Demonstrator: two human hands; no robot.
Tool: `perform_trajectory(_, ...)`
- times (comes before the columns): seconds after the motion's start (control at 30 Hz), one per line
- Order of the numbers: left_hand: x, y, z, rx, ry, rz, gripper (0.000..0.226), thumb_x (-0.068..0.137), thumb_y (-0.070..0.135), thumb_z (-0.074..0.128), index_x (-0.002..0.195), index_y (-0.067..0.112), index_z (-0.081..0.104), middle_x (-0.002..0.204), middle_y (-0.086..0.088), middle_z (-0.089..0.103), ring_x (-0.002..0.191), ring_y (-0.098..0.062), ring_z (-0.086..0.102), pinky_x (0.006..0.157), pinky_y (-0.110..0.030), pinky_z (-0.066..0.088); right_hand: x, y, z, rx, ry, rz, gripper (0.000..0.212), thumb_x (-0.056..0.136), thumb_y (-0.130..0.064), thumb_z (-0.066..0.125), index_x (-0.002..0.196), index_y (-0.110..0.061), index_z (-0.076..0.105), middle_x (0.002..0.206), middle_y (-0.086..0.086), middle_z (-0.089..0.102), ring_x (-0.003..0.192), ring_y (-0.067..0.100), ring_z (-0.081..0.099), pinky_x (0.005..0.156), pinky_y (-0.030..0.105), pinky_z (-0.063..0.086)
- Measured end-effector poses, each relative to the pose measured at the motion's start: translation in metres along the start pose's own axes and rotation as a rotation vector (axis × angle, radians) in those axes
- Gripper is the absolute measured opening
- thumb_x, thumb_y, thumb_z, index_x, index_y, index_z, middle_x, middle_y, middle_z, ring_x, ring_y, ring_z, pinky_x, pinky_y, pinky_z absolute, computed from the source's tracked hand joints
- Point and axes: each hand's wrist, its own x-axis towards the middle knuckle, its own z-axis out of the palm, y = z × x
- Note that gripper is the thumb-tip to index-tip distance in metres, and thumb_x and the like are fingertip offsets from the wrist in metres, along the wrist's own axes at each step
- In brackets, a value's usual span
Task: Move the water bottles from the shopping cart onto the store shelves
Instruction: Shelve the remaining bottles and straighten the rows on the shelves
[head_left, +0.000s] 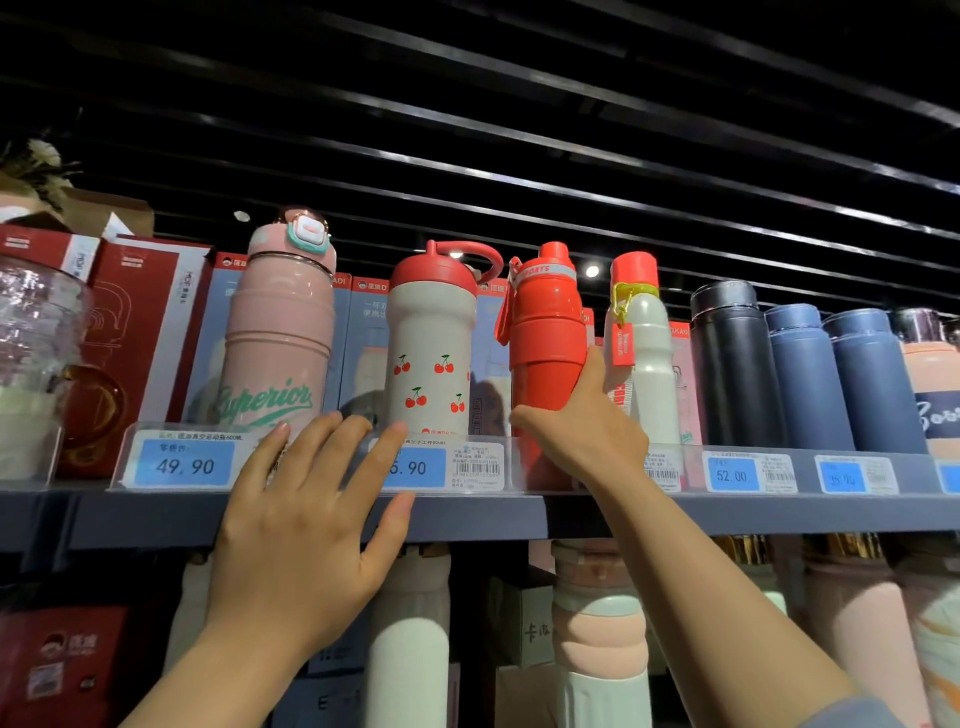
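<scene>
A red sports bottle (546, 332) stands upright on the upper shelf (467, 512), and my right hand (582, 431) grips its lower body with thumb and fingers round it. To its left stand a white bottle with cherries and a red lid (431, 353) and a pink bottle marked "Superior" (283, 338). My left hand (311, 514) is raised in front of the shelf edge with fingers spread and straight, holding nothing, its fingertips near the price tags. The shopping cart is out of view.
Right of the red bottle stand a white bottle with a red cap (641, 343), a black flask (730, 364) and blue flasks (841, 379). Red boxes (135, 322) and a glass jug (36, 364) are at the left. More bottles fill the lower shelf (597, 639).
</scene>
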Motion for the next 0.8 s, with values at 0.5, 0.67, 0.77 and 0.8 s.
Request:
perform_trajectory(0.5, 0.0006, 0.0004, 0.0003, 0.010, 0.013, 0.003, 0.054, 0.092, 0.044, 0.034, 0.130, 0.014, 0.059, 0.120, -0.011, 0.062, 0.114, -0.033, 0.056, 0.101, -0.051, 0.035, -0.0036, 0.0072, -0.0036, -0.042, 0.007, -0.050, 0.099, 0.079, -0.054, 0.060, 0.151, -0.019, 0.001, 0.123, 0.012, 0.059, 0.104, 0.035, 0.060, 0.094, 0.044, 0.046)
perform_trajectory(0.67, 0.0011, 0.0008, -0.0001, 0.015, 0.028, 0.009, 0.053, 0.092, 0.043, 0.035, 0.129, 0.014, 0.059, 0.119, -0.011, 0.062, 0.113, -0.033, 0.055, 0.100, -0.051, 0.035, -0.0016, 0.0092, -0.0061, 0.036, 0.023, -0.016, 0.104, 0.072, -0.054, 0.071, 0.150, -0.018, 0.010, 0.123, 0.009, 0.059, 0.107, 0.034, 0.060, 0.093, 0.047, 0.048)
perform_trajectory(0.77, 0.0013, 0.0014, -0.0008, 0.013, 0.036, 0.010, 0.053, 0.092, 0.043, 0.036, 0.129, 0.013, 0.060, 0.118, -0.011, 0.062, 0.112, -0.033, 0.056, 0.100, -0.051, 0.036, -0.0016, 0.0064, -0.0037, 0.020, 0.053, 0.005, 0.108, 0.066, -0.059, 0.075, 0.146, -0.013, 0.020, 0.134, 0.012, 0.050, 0.119, 0.033, 0.052, 0.098, 0.047, 0.044)
perform_trajectory(0.8, 0.0013, 0.0015, -0.0008, 0.010, 0.041, 0.010, 0.053, 0.092, 0.043, 0.036, 0.128, 0.013, 0.060, 0.118, -0.011, 0.062, 0.112, -0.033, 0.056, 0.100, -0.051, 0.037, -0.0019, 0.0056, -0.0037, 0.013, 0.054, 0.011, 0.109, 0.066, -0.061, 0.075, 0.146, -0.013, 0.020, 0.135, 0.012, 0.049, 0.121, 0.033, 0.051, 0.099, 0.047, 0.044)
